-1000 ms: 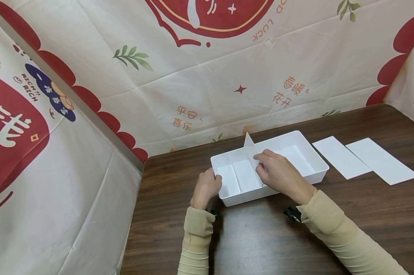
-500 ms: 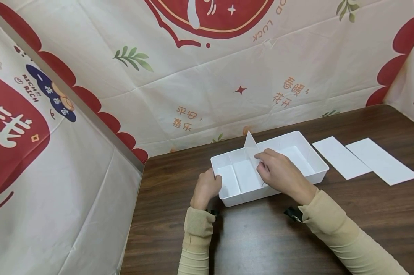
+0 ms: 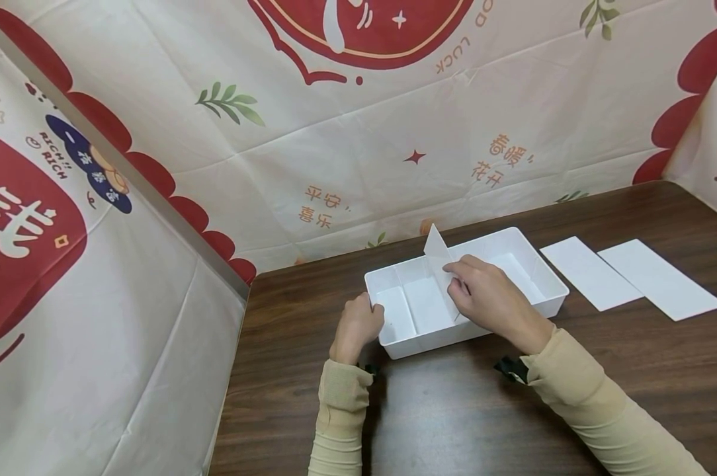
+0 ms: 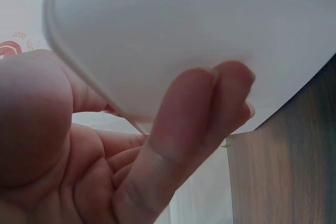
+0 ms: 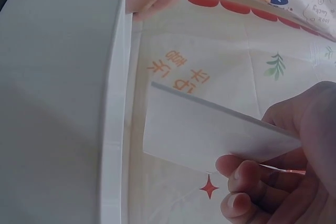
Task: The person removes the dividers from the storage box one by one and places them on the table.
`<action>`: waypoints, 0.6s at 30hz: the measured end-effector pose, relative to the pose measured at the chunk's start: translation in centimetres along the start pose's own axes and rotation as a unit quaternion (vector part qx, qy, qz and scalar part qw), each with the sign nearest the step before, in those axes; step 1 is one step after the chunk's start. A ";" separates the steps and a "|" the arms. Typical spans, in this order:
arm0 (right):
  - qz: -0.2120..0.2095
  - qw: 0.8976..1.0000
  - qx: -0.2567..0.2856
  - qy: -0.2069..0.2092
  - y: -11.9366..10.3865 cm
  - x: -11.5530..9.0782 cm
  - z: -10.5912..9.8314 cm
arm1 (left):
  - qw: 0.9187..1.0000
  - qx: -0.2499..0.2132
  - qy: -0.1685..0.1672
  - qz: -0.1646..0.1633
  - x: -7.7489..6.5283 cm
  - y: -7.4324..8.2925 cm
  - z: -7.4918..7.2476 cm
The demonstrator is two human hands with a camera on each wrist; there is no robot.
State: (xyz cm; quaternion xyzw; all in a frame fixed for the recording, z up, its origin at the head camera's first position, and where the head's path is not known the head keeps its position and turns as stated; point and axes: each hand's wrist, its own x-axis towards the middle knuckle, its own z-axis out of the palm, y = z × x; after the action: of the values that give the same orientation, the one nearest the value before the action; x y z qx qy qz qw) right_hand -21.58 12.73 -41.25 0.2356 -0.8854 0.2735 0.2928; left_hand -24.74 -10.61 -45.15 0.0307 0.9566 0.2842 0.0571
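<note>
A white rectangular box stands on the table, one thin divider set across its left part. My left hand grips the box's left wall; in the left wrist view its curled fingers lie against the outer face. A flat white divider panel is pinched between the thumb and fingers of my right hand. That panel stands tilted across the box near its middle, its top corner above the back rim. My right hand hides part of its near end. The panel's edge shows plainly in the right wrist view.
Two more white panels, one nearer and one farther right, lie flat on the brown table, right of the box. A printed cloth hangs behind the table, and another along its left side.
My right hand and the panel have shifted slightly to the right, and the panel's top corner sits a little higher. The left hand and the box have stayed in place.
</note>
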 end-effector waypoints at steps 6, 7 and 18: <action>0.001 1.000 -0.001 -0.001 0.2 0.0 -0.4 | 1.000 -0.005 -0.003 -0.004 0.0 -0.1 0.1; 0.000 1.000 -0.001 0.001 0.2 0.1 -0.5 | 1.000 -0.005 -0.003 -0.005 0.0 -0.1 0.1; 0.003 1.000 0.003 0.011 0.4 0.3 -1.2 | 1.000 -0.008 -0.004 -0.008 0.0 0.0 0.1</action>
State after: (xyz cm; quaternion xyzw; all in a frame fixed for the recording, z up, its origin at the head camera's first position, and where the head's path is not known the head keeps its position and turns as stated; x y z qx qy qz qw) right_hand -21.57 13.71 -40.39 0.2307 -0.8822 0.2795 0.3005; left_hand -24.70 -10.57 -45.25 0.0236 0.9542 0.2913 0.0635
